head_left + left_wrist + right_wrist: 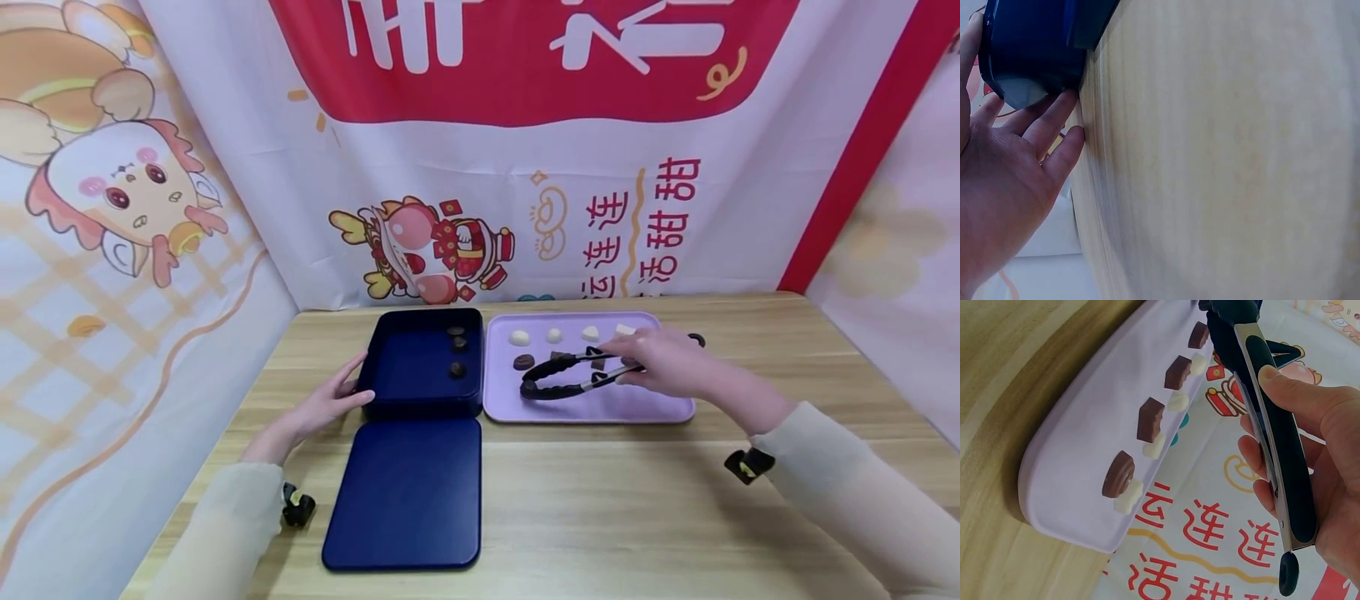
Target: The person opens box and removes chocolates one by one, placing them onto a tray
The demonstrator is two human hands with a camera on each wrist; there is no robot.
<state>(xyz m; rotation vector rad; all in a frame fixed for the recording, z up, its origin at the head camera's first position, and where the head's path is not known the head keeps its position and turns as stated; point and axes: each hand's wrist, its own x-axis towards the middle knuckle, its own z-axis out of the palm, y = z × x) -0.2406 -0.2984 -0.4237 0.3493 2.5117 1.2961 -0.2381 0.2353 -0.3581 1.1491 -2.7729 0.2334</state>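
My right hand (660, 360) grips black-and-silver tongs (1279, 450), thumb on one arm and fingers round the other. In the head view the tong tips are low over the lilac tray (637, 408), with a dark chocolate (529, 388) at them; whether they pinch it I cannot tell. White chocolates (519, 337) line the tray's back, and brown chocolates (1150, 420) form a row in front of them. My left hand (322, 410) rests against the left side of a navy box (423, 408), fingers extended along its wall, thumb by the front corner. Three dark chocolates (457, 369) lie along the box's right side.
A navy lid (408, 500) lies flat on the wooden table (600, 508), directly in front of the box. The tray stands close beside the box's right wall. A printed cloth backdrop (300, 208) hangs behind the table's back edge.
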